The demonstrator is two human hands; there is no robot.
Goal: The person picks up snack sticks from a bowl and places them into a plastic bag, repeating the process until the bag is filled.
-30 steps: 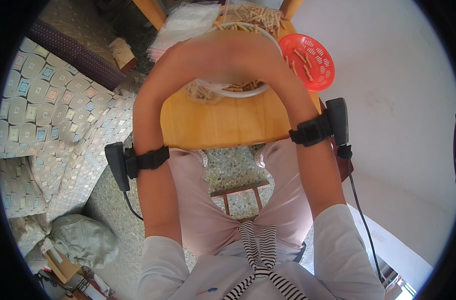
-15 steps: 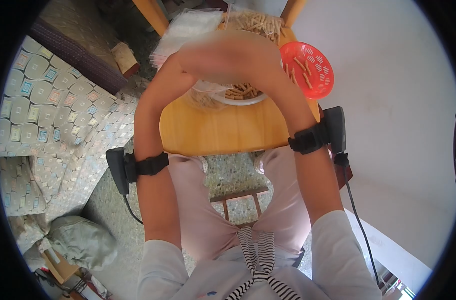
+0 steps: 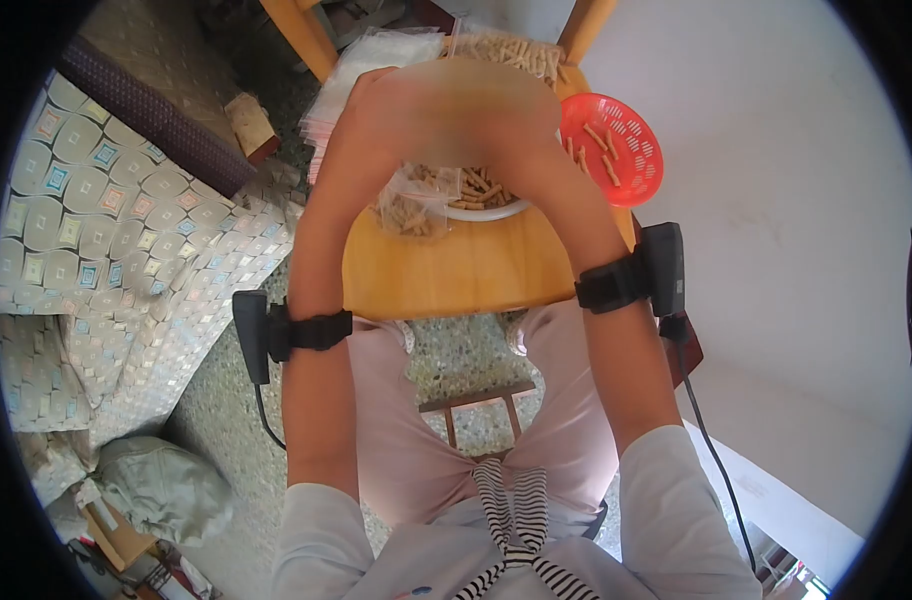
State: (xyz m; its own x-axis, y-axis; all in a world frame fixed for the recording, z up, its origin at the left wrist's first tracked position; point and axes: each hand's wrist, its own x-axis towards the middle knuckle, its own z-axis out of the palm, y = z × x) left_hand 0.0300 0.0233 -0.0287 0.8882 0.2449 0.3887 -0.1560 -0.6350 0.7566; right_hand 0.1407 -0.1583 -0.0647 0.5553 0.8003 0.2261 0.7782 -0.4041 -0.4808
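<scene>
My left hand (image 3: pixel 381 115) and my right hand (image 3: pixel 516 120) are over the far part of a wooden chair seat (image 3: pixel 456 265). A blur covers the fingers of both, so their grip is hidden. Just below them, a clear plastic bag (image 3: pixel 414 212) with short brown sticks hangs or lies at the rim of a white bowl (image 3: pixel 486 213). More brown sticks (image 3: pixel 482 188) fill the bowl. Right of my right hand is a red plastic basket (image 3: pixel 641 150) with several sticks in it.
Flat clear bags (image 3: pixel 376 58) are stacked at the seat's back left. Beyond my hands lies a filled bag of sticks (image 3: pixel 506 50). A patterned cloth (image 3: pixel 126 210) is at the left, a white wall (image 3: pixel 786 200) at the right.
My left forearm has shifted right and my left hand has turned. The bag of sticks by the bowl shows more clearly and sits slightly lower and to the right.
</scene>
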